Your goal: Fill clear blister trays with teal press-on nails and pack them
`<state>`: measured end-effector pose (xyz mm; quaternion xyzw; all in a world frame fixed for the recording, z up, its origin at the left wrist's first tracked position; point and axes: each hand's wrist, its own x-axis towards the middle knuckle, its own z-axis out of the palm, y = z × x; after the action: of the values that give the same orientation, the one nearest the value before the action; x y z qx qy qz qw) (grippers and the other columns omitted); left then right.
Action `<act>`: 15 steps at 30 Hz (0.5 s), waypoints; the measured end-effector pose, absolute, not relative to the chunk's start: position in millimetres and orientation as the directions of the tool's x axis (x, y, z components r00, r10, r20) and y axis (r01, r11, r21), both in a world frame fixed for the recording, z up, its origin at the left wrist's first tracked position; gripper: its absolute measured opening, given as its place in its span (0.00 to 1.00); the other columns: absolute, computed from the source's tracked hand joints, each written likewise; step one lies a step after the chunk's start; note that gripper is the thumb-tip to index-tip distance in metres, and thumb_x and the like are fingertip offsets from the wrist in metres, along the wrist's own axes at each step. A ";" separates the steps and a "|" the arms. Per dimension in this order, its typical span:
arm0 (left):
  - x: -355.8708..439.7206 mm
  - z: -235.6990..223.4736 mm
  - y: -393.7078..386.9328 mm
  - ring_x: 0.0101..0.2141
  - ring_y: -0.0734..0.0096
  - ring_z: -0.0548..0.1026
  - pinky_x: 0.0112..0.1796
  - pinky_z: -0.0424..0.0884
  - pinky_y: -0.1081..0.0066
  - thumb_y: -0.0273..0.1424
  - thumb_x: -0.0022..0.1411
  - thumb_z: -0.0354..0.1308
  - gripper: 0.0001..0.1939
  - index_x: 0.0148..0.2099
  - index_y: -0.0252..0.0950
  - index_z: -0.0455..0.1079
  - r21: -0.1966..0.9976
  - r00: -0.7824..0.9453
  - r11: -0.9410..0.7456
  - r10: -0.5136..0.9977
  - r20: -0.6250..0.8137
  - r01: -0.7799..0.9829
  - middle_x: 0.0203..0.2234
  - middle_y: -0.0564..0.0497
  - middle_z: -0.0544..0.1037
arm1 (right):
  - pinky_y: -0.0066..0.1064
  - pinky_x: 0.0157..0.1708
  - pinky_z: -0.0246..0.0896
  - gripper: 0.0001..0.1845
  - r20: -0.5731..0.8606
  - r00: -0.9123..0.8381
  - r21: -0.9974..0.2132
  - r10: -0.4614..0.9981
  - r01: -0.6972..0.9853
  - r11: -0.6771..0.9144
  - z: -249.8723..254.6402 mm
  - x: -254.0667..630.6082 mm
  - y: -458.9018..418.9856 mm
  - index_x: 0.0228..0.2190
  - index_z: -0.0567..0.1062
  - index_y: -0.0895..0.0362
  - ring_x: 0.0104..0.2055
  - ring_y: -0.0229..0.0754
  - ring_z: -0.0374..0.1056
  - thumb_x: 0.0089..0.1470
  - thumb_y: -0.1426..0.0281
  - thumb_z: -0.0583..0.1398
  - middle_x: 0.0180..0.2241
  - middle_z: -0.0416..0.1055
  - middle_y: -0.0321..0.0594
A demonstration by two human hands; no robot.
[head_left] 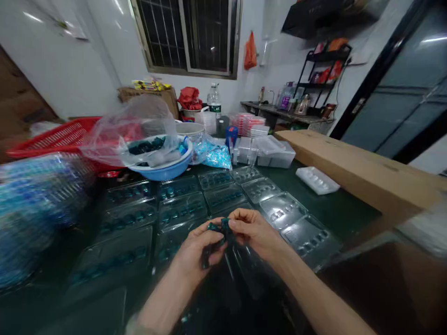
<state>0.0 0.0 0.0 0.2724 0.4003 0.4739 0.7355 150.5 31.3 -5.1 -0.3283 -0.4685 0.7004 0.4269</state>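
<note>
My left hand point(197, 249) and my right hand point(253, 232) meet low in the middle of the view, their fingers pinching small dark teal plastic pieces point(218, 235) from both sides. The fingers hide most of the pieces' shape. Clear plastic blister trays point(181, 209) with rows of teal pieces lie under and around my hands on a dark green tabletop point(349, 209). Toward the right, a clear blister tray point(282, 210) sits close to my right hand. A blue plastic basin point(164, 171) holding teal pieces stands beyond the trays, partly under a clear bag.
A blurred stack of blister trays point(38, 209) rises at the left, with a red plastic basket point(59, 137) behind it. A bag of light blue pieces point(213, 153) and stacked clear boxes point(268, 153) stand further back. A long cardboard sheet point(359, 165) juts in from the right.
</note>
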 end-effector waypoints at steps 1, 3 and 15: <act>0.3 -0.4 0.8 0.13 0.83 0.59 0.13 0.48 0.82 0.19 0.47 0.53 0.15 0.40 0.33 0.63 0.786 0.236 0.390 0.920 -0.313 -0.480 0.16 0.52 0.69 | 0.22 0.17 0.45 0.10 -0.083 -0.418 -0.930 0.905 -0.294 -0.221 -6.5 149.3 31.0 0.22 0.69 0.61 0.19 0.28 0.53 0.43 0.67 0.62 0.19 0.59 0.30; 0.8 -1.3 2.5 0.13 0.83 0.59 0.13 0.48 0.82 0.19 0.47 0.53 0.12 0.37 0.34 0.63 0.788 0.257 0.380 0.923 -0.286 -0.485 0.17 0.51 0.69 | 0.22 0.17 0.45 0.10 -0.128 -0.414 -0.911 0.901 -0.309 -0.272 -9.5 146.8 30.8 0.21 0.69 0.61 0.18 0.28 0.54 0.41 0.67 0.63 0.18 0.60 0.31; 2.2 -13.6 16.3 0.14 0.85 0.58 0.12 0.46 0.84 0.25 0.56 0.51 0.04 0.30 0.29 0.63 0.612 0.485 0.601 0.792 -0.370 -0.514 0.17 0.51 0.64 | 0.24 0.16 0.48 0.09 -0.273 -0.538 -0.737 0.798 -0.416 -0.533 -30.7 151.8 40.7 0.21 0.68 0.61 0.19 0.32 0.58 0.39 0.68 0.61 0.19 0.63 0.35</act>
<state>2.2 16.3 -13.6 0.2155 0.3229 0.3913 0.8344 151.8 40.7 -30.7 -0.3069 -0.3111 0.8198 0.3700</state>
